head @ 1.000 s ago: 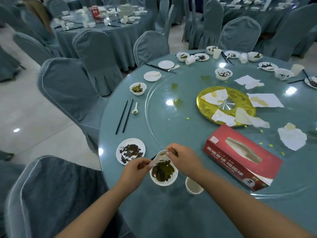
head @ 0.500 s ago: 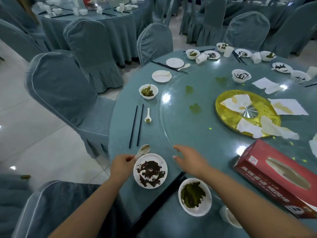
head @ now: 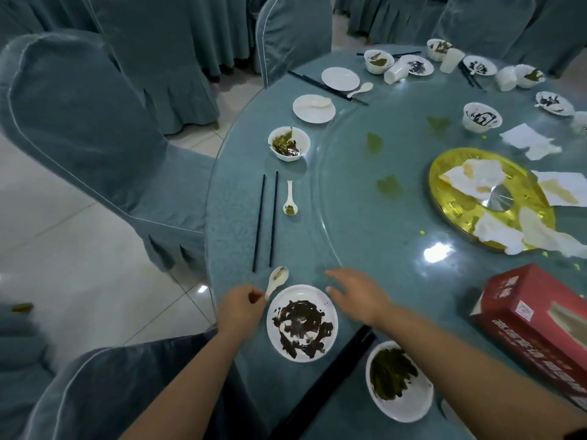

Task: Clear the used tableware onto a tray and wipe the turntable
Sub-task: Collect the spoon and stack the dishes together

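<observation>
My left hand (head: 242, 309) pinches the handle of a white spoon (head: 277, 279) just left of a white plate (head: 301, 322) smeared with dark sauce. My right hand (head: 357, 295) hovers open, fingers spread, above the plate's far right rim. A white bowl (head: 398, 381) with green leftovers sits near my right forearm, beside black chopsticks (head: 324, 381). The glass turntable (head: 381, 223) carries green smears, used napkins (head: 527, 141) and a gold centre disc (head: 454, 173). Further along the table edge lie a pair of chopsticks (head: 266, 220), a spoon (head: 290, 198) and a dirty bowl (head: 288, 143).
A red tissue box (head: 536, 325) lies on the turntable at the right. More dirty plates, bowls and cups line the far table edge (head: 409, 66). Covered chairs (head: 95, 122) stand close around the table, one right at my left arm.
The view has swung left and closer. My left hand has carried the spoon from the green bowl to beside the sauce plate. My right hand has let go and moved above the plate.
</observation>
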The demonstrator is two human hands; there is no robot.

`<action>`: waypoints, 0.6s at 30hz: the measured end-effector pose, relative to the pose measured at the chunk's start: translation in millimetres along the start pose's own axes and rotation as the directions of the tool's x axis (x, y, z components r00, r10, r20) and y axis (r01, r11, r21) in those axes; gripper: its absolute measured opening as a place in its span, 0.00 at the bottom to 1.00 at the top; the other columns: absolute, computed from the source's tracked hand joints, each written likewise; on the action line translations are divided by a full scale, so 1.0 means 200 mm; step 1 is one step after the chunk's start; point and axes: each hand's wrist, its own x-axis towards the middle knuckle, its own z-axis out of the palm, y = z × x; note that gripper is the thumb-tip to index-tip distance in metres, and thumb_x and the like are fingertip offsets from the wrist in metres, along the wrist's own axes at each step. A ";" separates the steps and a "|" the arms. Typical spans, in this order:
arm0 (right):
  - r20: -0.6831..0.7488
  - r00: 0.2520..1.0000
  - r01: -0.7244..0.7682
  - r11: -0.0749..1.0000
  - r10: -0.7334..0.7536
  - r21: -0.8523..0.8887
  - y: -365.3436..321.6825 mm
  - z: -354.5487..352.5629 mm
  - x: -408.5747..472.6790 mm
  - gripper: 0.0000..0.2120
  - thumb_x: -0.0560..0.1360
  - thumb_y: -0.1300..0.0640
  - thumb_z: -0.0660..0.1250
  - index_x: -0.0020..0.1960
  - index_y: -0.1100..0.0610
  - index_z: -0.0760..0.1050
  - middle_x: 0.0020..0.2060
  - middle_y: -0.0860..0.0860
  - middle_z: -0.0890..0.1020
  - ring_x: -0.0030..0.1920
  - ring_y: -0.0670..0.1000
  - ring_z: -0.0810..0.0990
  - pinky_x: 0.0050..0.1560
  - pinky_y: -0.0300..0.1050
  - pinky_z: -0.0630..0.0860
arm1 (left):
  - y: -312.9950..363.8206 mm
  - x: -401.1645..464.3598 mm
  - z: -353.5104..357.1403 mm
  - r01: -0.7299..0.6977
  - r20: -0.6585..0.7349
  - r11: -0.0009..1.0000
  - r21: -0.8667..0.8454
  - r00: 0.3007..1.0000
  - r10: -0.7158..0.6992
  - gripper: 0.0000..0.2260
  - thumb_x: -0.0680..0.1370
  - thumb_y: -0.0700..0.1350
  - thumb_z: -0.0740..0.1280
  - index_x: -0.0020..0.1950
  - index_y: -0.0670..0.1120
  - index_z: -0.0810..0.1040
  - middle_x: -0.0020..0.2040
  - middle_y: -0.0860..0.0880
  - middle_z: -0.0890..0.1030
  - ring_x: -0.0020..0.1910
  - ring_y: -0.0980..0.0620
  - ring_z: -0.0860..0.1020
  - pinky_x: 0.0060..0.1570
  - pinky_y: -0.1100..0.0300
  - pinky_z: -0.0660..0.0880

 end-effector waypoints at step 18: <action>-0.044 0.999 -0.030 0.999 0.031 0.022 0.13 -0.06 0.07 0.23 0.81 0.48 0.57 0.74 0.53 0.62 0.73 0.53 0.65 0.75 0.52 0.59 0.73 0.43 0.52 | 0.30 0.44 -0.03 0.041 -0.088 0.944 0.328 0.996 -0.012 0.21 0.75 0.55 0.69 0.57 0.38 0.73 0.55 0.41 0.76 0.55 0.42 0.75 0.53 0.48 0.75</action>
